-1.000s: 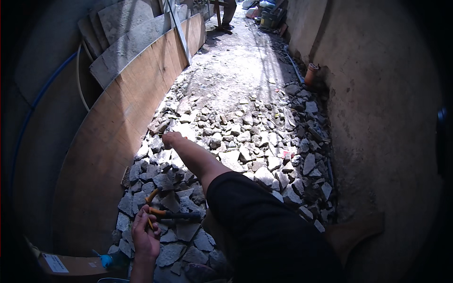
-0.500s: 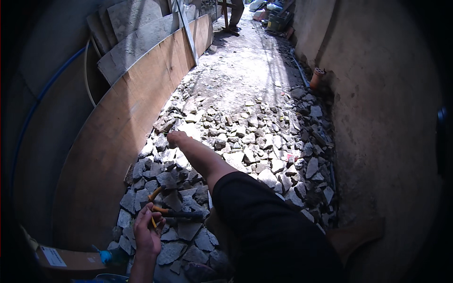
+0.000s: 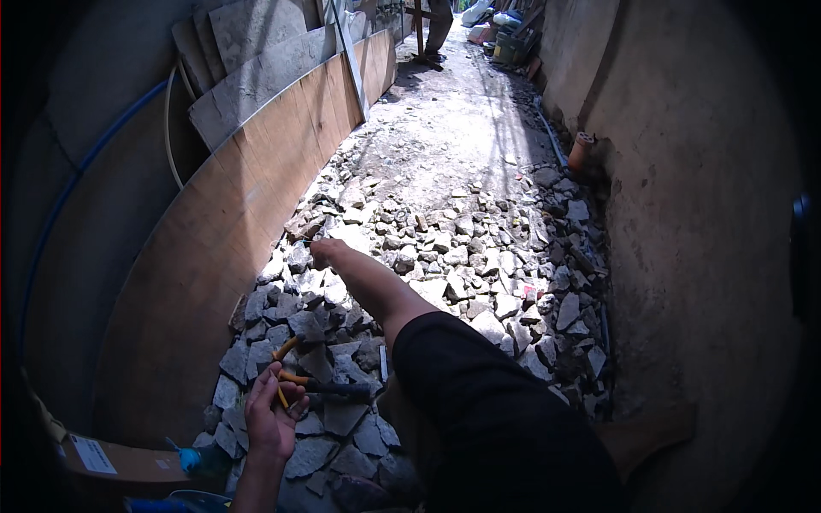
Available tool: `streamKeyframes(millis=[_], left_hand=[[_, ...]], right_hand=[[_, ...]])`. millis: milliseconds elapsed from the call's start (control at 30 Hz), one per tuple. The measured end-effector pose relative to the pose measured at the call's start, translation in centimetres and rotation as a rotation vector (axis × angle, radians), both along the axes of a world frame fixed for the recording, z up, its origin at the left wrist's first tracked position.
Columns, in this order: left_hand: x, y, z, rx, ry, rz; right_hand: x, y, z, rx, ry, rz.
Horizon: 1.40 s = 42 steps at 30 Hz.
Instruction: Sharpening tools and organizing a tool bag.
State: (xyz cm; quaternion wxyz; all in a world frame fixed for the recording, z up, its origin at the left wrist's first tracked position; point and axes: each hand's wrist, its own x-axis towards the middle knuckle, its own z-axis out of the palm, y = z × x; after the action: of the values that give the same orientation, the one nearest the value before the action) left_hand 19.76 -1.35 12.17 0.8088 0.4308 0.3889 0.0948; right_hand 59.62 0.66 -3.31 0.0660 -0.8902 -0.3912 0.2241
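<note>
The work in hand looks like laying or setting rubble: the left hand [image 3: 272, 421] is wrapped around a hammer [image 3: 321, 386] with a yellow-and-black handle, its dark head resting on the near stones, while the right hand [image 3: 326, 253] stretches out far along the left side of the stone bed [image 3: 479, 256]. The right hand's fingers seem curled over a stone [image 3: 306, 229] at the foot of the plywood board [image 3: 214, 282], though whether they grip it or only touch it cannot be told.

Judging from this, the step is picking or seating one stone at the bed's left edge. The next move calls for a firm hold on that piece and a steady swing path for the hammer, which sits well apart from the reaching hand.

Room is tight. The curved board closes the left side and the plastered wall [image 3: 684, 222] the right, so the stones fill a narrow lane between them. Bare ground [image 3: 453, 128] opens at the far end. A cardboard box [image 3: 111, 457] sits near left, just beside the left wrist.
</note>
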Motion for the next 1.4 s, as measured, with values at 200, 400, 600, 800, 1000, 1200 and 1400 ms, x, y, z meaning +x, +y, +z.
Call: streamKeyframes(millis=[200, 400, 600, 800, 1000, 1200, 1400], left_hand=[[0.0, 0.4, -0.3, -0.039, -0.038, 0.005], [-0.1, 0.3, -0.9, -0.076, -0.037, -0.006], [-0.1, 0.7, -1.0, -0.085, -0.069, -0.002], [-0.2, 0.9, -0.9, -0.09, -0.066, -0.003], [-0.4, 1.3, -0.8, -0.089, -0.079, 0.005], [-0.3, 1.9, 0.8, -0.035, -0.031, 0.126], [-2.9, 5.1, 2.2, 0.155, -0.234, 0.186]], right_hand=[[0.2, 0.0, -0.3, 0.0, 0.001, 0.012], [0.4, -0.2, -0.6, 0.008, 0.002, 0.02], [1.1, 0.0, -1.6, 0.005, -0.027, 0.036], [1.6, 0.5, -2.5, -0.018, -0.015, 0.065], [1.4, 0.8, -2.6, -0.026, 0.003, 0.055], [0.8, 0.7, -1.9, -0.064, -0.064, 0.131], [-1.2, 1.3, 0.5, -0.086, -0.039, 0.161]])
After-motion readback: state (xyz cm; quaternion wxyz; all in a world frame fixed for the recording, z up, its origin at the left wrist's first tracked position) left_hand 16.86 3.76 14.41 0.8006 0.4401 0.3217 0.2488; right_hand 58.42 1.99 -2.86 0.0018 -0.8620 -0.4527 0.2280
